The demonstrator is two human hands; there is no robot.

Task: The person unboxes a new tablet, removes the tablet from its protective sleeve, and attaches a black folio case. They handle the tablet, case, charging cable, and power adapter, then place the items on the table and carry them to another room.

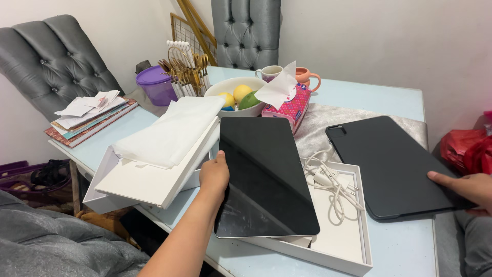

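Head view, items on a pale blue table (389, 97). Tablet (264, 177): dark glass face up, long axis running near to far, far end tipped slightly left; it lies partly over an open white box tray (353, 256) with a coiled white cable (330, 187) just right of it. Left hand (214, 174): arm reaching in from the near left, fingers closed on the tablet's left edge, thumb on the glass. Black case (392, 166): flat, right of the tray, long axis near to far, camera cut-out at its far left corner. Right hand (464, 187): entering from the right, gripping the case's right edge, thumb on top. White box lid (148, 182) with white wrapping sheet (171, 131): left. Fruit bowl (233, 84), pink tissue pack (289, 105): far.
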